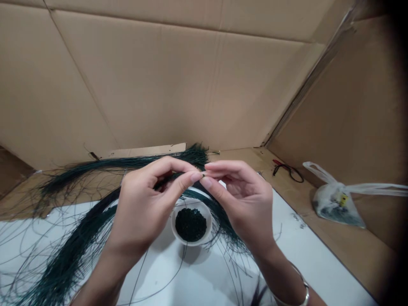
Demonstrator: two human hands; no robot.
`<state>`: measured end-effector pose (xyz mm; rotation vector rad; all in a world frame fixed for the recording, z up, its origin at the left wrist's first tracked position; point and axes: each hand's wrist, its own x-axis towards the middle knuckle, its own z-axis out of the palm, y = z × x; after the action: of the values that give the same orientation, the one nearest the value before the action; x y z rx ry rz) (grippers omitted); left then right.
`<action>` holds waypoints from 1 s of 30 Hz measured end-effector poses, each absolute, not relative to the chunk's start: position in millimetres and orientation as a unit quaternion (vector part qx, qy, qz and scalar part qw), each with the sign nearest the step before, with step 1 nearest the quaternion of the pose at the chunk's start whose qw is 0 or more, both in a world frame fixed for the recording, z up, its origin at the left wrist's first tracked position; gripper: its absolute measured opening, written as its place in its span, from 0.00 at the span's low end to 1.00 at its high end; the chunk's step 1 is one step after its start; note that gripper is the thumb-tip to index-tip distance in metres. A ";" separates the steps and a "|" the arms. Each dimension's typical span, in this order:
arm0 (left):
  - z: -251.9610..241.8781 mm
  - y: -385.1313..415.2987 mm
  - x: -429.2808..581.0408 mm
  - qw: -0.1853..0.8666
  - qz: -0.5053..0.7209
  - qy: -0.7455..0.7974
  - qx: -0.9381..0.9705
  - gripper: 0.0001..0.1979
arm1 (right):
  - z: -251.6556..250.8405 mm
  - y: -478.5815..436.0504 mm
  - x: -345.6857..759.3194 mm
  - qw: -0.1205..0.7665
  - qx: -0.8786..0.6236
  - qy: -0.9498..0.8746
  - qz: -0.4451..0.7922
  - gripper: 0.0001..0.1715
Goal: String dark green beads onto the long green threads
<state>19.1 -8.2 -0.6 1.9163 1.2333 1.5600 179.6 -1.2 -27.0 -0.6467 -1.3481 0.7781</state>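
My left hand (149, 199) is closed in a pinch, thumb against forefinger, and its tip meets the fingertips of my right hand (244, 195). Between the tips a tiny dark green piece (203, 175) shows, pinched by the right thumb and forefinger; what the left fingers grip is too small to make out. Just below the hands stands a white bowl (208, 227) filled with small, shiny dark green bits, perhaps beads (190, 224). Behind and around the hands lie bundles of long, thin dark green strands (79, 238). A few loose strands curve down past the bowl.
Another strand bundle (137, 162) lies along the back, by the cardboard wall (159, 85). The white table surface (287, 238) is under the bowl. At right are a tied clear plastic bag (334, 204) and a black cord with a red part (288, 170).
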 end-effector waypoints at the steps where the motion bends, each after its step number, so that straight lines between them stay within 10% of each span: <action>1: -1.3 -8.0 18.7 0.185 0.555 0.435 0.684 0.07 | -27.9 -2.0 179.0 0.670 -0.285 -0.602 0.328 0.16; 30: -6.2 -5.6 10.6 0.178 0.557 0.382 0.716 0.06 | -27.2 -5.5 178.6 0.659 -0.266 -0.604 0.359 0.16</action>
<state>10.6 -5.6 -6.2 2.0250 1.0804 1.5755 178.6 -5.5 -27.2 -0.6026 -1.3677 0.8129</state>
